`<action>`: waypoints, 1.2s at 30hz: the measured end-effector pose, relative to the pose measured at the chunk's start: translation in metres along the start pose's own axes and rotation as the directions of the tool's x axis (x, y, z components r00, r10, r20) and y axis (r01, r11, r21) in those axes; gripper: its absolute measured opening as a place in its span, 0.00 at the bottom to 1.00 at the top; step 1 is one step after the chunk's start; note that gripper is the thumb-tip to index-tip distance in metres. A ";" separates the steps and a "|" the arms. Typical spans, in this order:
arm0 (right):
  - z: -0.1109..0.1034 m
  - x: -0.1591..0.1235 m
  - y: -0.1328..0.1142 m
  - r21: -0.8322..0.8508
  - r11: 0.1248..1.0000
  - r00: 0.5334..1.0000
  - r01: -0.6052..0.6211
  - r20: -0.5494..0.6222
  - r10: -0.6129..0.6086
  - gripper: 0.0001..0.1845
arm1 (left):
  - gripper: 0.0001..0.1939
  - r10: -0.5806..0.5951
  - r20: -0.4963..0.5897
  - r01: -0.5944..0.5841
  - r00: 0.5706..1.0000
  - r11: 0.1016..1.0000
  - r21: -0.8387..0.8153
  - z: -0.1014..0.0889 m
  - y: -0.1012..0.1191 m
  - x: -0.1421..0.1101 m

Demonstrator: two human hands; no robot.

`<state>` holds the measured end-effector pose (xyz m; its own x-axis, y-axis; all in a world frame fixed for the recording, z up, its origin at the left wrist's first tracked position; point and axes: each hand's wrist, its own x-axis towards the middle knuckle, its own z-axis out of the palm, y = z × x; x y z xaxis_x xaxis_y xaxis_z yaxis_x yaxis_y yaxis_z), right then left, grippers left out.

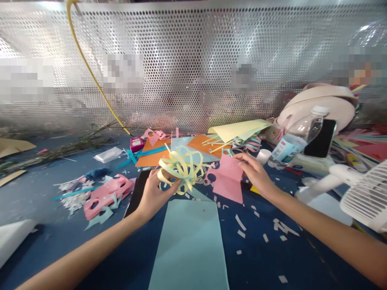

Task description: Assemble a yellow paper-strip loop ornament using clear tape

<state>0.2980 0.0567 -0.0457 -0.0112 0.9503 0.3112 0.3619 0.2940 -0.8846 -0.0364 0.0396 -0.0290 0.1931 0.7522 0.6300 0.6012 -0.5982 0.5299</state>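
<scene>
My left hand (159, 191) is closed on a flower made of looped pale yellow paper strips (183, 167), holding it over the middle of the table. In my right hand (255, 173) is the upper right edge of a pink sheet of paper (228, 179), which has round holes cut at its left side. A light blue sheet of paper (190, 245) lies flat in front of me, below both hands. Beside my left wrist rests a dark flat phone-like object (137, 193), partly hidden by the hand.
White paper scraps (241, 233) lie scattered at right, cut pink paper (107, 195) at left. Behind are orange paper (152, 153) and yellow sheets (238, 131). A water bottle (287, 147), a propped phone (319, 139) and a white fan (367, 197) stand right. A perforated metal panel (187, 48) closes the back.
</scene>
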 end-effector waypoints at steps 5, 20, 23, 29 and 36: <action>0.002 0.003 0.005 -0.154 0.980 0.991 0.128 -0.019 -0.133 0.12 | 0.05 -0.067 0.033 0.067 0.997 0.998 -0.011 -0.003 -0.003 -0.003; 0.036 0.015 -0.023 -0.315 0.893 0.924 0.322 0.308 -0.225 0.19 | 0.07 -0.165 0.095 0.178 0.982 0.972 -0.154 -0.007 0.002 -0.003; 0.035 0.019 -0.027 -0.367 0.860 0.913 0.354 0.334 -0.233 0.19 | 0.07 -0.182 0.082 0.193 0.980 0.969 -0.155 -0.007 0.001 -0.003; 0.003 0.020 -0.043 -0.581 0.752 0.934 0.310 0.336 -0.124 0.17 | 0.07 -0.149 0.067 0.156 0.987 0.982 -0.110 -0.012 -0.003 0.003; -0.024 0.020 -0.059 -0.671 0.609 0.889 0.423 0.436 -0.137 0.18 | 0.04 0.036 -0.027 -0.036 0.999 0.999 -0.002 -0.048 -0.006 0.040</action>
<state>0.2984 0.0557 0.0207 -0.4664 0.8494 0.2469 0.8409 0.5124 -0.1740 -0.0697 0.0598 0.0208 0.1942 0.7224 0.6636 0.5921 -0.6257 0.5078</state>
